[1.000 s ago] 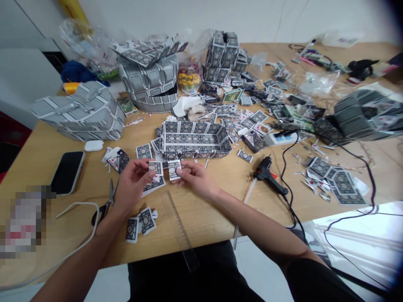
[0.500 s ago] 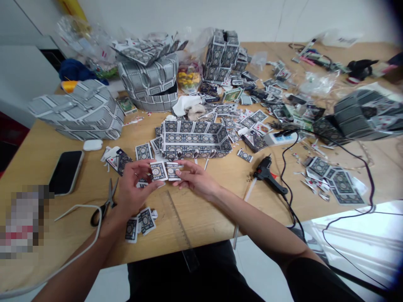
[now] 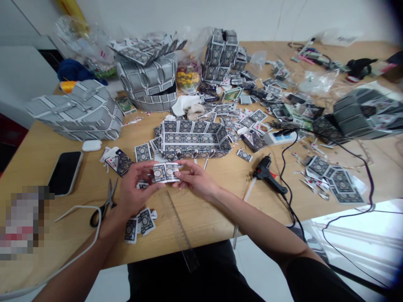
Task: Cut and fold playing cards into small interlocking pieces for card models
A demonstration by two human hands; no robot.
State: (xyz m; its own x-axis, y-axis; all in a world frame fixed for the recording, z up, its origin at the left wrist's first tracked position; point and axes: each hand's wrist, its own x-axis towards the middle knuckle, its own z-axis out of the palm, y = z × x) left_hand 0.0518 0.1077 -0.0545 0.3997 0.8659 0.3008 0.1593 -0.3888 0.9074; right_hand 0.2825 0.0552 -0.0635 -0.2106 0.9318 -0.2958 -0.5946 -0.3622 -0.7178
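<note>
Two small pieces of folded playing card with dark patterned backs are held side by side, their edges meeting. My left hand (image 3: pixel 135 186) pinches the left card piece (image 3: pixel 159 172) between thumb and fingers. On the other side, my right hand (image 3: pixel 195 179) grips the right card piece (image 3: pixel 171 172). Just beyond them stands an open rectangular box built of cards (image 3: pixel 195 140). A clear ruler (image 3: pixel 179 222) lies below the hands and juts over the table edge. Loose cards (image 3: pixel 145 221) rest near my left wrist, and scissors (image 3: pixel 108 201) lie left of it.
A black glue gun (image 3: pixel 266 172) with its cord lies to the right, near a power strip (image 3: pixel 280 137). On the left are a phone (image 3: pixel 65 173) and a white cable (image 3: pixel 99 222). Bags made of cards (image 3: pixel 147 79) and heaped cards (image 3: pixel 252 90) stand behind.
The two card pieces have come together; the small gap between them has closed. The left piece now sits level with the right one. Both hands stay in nearly the same place.
</note>
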